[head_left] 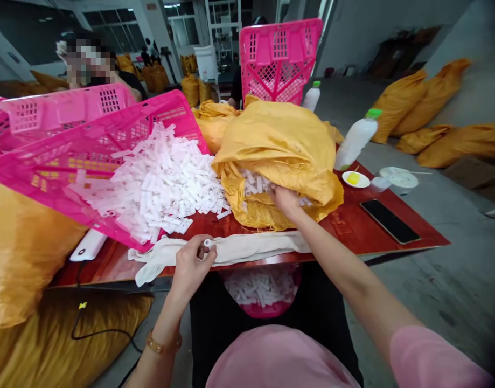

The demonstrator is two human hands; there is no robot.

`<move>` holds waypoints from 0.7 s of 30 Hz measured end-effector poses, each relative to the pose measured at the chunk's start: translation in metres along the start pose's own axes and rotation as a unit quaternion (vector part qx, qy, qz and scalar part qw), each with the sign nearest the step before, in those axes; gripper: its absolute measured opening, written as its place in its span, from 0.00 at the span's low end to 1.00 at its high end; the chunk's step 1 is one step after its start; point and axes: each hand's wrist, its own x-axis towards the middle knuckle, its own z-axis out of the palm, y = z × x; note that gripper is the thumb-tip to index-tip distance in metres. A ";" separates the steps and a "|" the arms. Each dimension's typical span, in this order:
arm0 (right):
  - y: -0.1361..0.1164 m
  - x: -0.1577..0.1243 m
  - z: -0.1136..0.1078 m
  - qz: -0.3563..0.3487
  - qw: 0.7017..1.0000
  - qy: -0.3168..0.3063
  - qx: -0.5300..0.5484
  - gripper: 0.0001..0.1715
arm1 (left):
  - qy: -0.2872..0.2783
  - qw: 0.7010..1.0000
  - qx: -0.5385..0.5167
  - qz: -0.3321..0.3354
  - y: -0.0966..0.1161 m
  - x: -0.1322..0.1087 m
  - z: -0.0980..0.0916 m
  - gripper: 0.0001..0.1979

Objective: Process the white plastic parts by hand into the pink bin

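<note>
My left hand [193,264] is closed in a pinch on a small white plastic piece [208,243] at the near edge of the red table [352,226], above a cream cloth [239,249]. My right hand [285,199] reaches into the open mouth of a yellow sack [279,151]; its fingers are buried among white plastic pieces [257,184] there. A tilted pink crate [49,172] at left spills a heap of the same white pieces [162,183] onto the table. A pink basket [263,291] under the table edge holds more of them.
Two white bottles with green caps [356,140] [312,96], a small dish [355,179], a lid [398,178] and a black phone [389,221] lie at right. An upright pink crate [279,59] stands behind. Another person [93,64] sits far left. Yellow sacks [433,118] line the floor.
</note>
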 end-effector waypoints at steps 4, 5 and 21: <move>0.016 -0.048 0.003 0.035 0.962 0.071 0.262 0.23 | -0.005 0.994 -0.098 -0.037 0.006 -0.001 0.004 0.13; 0.019 -0.063 0.005 0.037 0.942 0.076 0.325 0.24 | -0.013 0.988 -0.141 -0.058 0.008 -0.001 0.008 0.14; -0.015 -0.182 0.001 0.012 0.533 -0.209 0.820 0.22 | -0.080 0.993 -0.086 0.013 0.058 -0.014 0.034 0.17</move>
